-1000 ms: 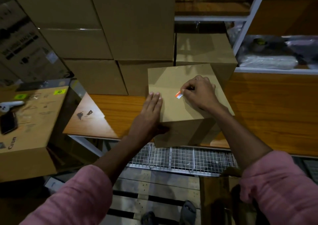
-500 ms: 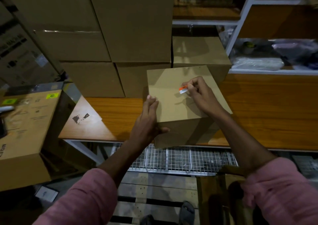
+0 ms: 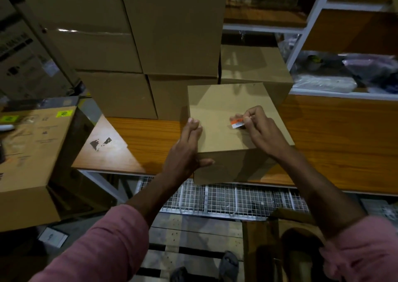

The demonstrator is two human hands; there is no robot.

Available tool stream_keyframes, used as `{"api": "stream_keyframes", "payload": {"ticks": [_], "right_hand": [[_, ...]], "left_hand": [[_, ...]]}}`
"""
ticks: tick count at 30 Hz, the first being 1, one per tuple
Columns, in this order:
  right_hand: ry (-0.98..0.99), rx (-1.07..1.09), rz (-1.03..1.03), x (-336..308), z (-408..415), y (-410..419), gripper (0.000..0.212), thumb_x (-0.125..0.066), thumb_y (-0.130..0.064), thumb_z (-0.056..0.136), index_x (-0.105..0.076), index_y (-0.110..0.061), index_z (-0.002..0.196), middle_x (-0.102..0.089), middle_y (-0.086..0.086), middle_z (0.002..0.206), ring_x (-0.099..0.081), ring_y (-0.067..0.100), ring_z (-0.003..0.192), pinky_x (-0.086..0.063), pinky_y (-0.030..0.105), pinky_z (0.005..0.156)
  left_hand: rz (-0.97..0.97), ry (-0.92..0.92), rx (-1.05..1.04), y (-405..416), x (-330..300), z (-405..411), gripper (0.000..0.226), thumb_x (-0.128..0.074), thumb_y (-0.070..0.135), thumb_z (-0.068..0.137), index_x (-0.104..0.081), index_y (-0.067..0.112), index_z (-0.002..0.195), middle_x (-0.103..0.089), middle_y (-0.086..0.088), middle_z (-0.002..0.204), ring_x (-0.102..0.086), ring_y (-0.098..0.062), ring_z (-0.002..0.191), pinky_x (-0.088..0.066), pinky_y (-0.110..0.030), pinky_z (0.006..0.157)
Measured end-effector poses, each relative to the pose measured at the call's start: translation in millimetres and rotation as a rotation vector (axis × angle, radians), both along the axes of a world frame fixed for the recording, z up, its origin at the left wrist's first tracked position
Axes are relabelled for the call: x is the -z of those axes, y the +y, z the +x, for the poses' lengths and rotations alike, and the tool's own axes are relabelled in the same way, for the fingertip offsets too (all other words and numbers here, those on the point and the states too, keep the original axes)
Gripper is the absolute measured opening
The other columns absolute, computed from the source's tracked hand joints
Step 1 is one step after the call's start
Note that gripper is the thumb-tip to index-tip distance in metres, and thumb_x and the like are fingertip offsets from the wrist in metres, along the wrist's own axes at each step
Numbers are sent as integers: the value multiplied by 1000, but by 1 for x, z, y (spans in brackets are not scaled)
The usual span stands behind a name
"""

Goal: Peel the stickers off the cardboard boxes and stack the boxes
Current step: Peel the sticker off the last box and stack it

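The cardboard box (image 3: 228,130) sits at the front edge of the wooden bench (image 3: 336,143), overhanging it slightly; it looks stiff and probably light, best held by its side walls; the left hand (image 3: 187,152) braces its left edge, fingers straight on top and thumb on the front face; the right hand (image 3: 260,128) pinches the thin, easily torn sticker (image 3: 237,124) on the top face. More boxes (image 3: 172,27) stand stacked behind; shelving (image 3: 323,12) fills the dim right.
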State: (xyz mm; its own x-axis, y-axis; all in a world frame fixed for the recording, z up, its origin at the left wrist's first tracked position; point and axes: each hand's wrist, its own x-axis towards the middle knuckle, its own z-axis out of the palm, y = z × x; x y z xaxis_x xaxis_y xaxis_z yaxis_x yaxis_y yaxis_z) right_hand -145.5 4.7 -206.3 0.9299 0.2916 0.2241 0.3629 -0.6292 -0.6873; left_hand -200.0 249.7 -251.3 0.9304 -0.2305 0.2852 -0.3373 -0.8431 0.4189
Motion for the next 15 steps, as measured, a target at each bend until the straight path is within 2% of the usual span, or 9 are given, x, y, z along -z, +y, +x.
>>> {"api": "stream_keyframes", "payload": {"ticks": [2, 4, 8, 10, 12, 15], "right_hand": [[-1, 57, -33, -5, 7, 3, 31, -33, -51, 104, -44, -23, 114, -70, 10, 116, -69, 26, 104, -56, 51, 82], [-6, 44, -26, -9, 10, 13, 29, -34, -45, 106, -45, -20, 116, -69, 9, 115, -68, 25, 101, -56, 46, 80], [35, -95, 0, -5, 1, 21, 18, -37, -34, 109, -44, -18, 114, -68, 6, 129, -66, 14, 117, -56, 31, 93], [43, -127, 2, -3, -2, 10, 15, -38, -32, 109, -43, -19, 111, -68, 6, 130, -64, 12, 121, -54, 29, 97], [30, -87, -23, -5, 3, 2, 16, -37, -37, 109, -42, -22, 110, -70, 5, 128, -67, 15, 116, -57, 35, 92], [17, -5, -4, -9, 12, 12, 14, -37, -31, 109, -43, -19, 111, -70, 5, 126, -68, 16, 111, -55, 27, 85]], "left_hand": [[7, -9, 0, 0, 1, 1, 110, -89, 42, 65, -33, -6, 147, -28, -21, 159, -15, -31, 152, -35, -52, 116], [0, -10, -6, 0, 3, 2, 110, -89, 43, 65, -33, -5, 147, -28, -20, 159, -16, -30, 152, -36, -51, 115], [-2, -10, -13, 0, 5, 3, 111, -89, 45, 64, -33, -4, 147, -27, -18, 160, -16, -30, 153, -38, -50, 114], [1, -13, -12, 0, 4, 3, 111, -90, 43, 64, -34, -5, 147, -28, -19, 159, -16, -30, 153, -38, -50, 114], [8, -24, -8, 0, 3, 3, 111, -90, 42, 65, -34, -6, 147, -29, -20, 159, -16, -31, 152, -36, -49, 115], [36, -37, -4, 0, 3, 3, 109, -89, 43, 65, -35, -8, 146, -30, -23, 158, -17, -33, 152, -32, -45, 114]]}}
